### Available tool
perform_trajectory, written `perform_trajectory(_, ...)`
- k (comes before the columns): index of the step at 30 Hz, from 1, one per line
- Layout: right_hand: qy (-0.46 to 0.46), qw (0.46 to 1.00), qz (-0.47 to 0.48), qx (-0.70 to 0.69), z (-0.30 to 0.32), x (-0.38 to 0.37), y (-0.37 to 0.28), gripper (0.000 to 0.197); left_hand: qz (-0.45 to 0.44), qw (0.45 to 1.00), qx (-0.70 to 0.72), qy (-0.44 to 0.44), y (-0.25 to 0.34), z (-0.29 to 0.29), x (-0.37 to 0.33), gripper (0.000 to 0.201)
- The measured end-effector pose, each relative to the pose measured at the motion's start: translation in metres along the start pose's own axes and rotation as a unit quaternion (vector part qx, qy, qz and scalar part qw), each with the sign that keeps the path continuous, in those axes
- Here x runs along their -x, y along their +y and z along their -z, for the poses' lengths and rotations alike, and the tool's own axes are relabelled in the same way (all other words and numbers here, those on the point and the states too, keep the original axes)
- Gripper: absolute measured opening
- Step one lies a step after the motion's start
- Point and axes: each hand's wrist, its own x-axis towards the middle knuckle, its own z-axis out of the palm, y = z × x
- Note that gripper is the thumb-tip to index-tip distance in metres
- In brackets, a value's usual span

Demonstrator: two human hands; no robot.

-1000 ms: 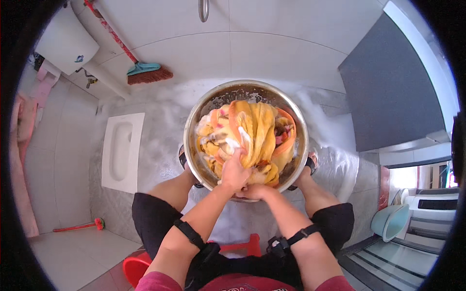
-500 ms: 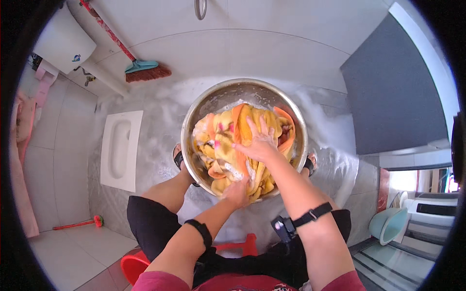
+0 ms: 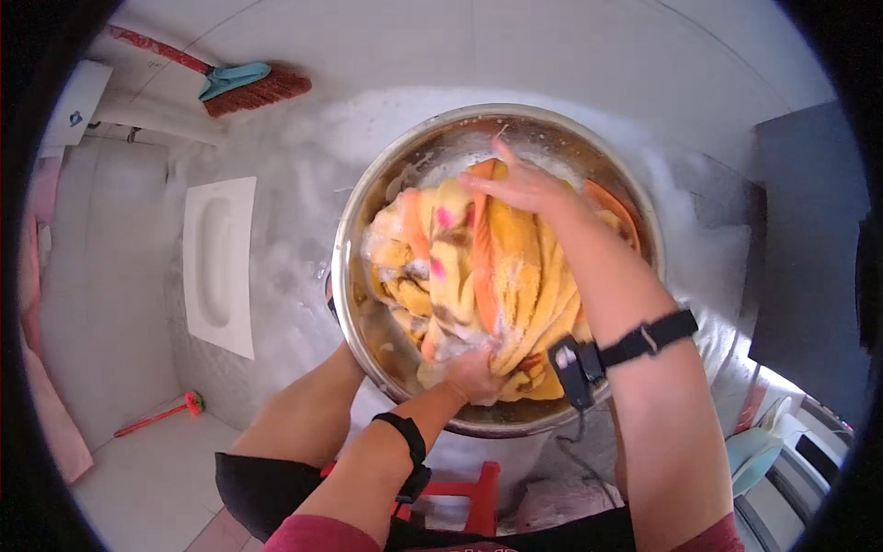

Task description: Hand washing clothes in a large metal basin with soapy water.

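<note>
A wet yellow blanket (image 3: 520, 267) with orange edging and pink and brown patches lies bunched in a wide metal basin (image 3: 343, 248). Soap suds cling to the cloth and the basin's inner wall. At the near side my left hand (image 3: 471, 373) grips a fold of the blanket, its fingertips partly sunk in the cloth. My right hand (image 3: 526, 184) is at the far edge of the blanket with thumb and fingers spread apart, the palm facing down toward the cloth. Straps with small dark devices sit on both my forearms.
Sudsy water covers the grey floor around the basin. A squat toilet (image 3: 219, 267) is set in the floor at left, a broom (image 3: 253, 87) leans behind it, and a red-handled brush (image 3: 161, 416) lies nearer. A red stool (image 3: 478, 497) is under me; a dark panel (image 3: 819, 248) stands right.
My view has come closer to the basin. My right hand has slid from the middle of the blanket to its far edge. My left hand stays at the near side.
</note>
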Motion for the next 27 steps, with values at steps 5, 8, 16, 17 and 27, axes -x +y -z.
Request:
perform_trajectory(5,-0.110,0.993,-0.024,0.030,0.014,-0.007,-0.013,0.101,0.001,0.999,-0.018,-0.047,-0.008,-0.004,0.001,0.065)
perform_trajectory(8,0.053,0.996,-0.065,0.038,0.008,0.050,-0.019,0.068,-0.007,0.996,-0.059,-0.065,0.007,0.004,-0.001,0.070)
perform_trajectory(16,0.156,0.987,0.043,0.004,-0.062,0.256,-0.050,0.039,-0.067,0.974,-0.206,-0.071,0.000,0.021,0.016,0.058)
perform_trajectory(17,0.161,0.985,0.057,-0.005,-0.074,0.274,-0.057,0.039,-0.201,0.976,-0.074,-0.030,-0.027,0.028,0.020,0.054)
perform_trajectory(27,0.151,0.984,0.015,-0.098,-0.147,0.344,-0.025,0.040,-0.099,0.978,-0.088,0.161,0.125,0.142,0.099,0.059)
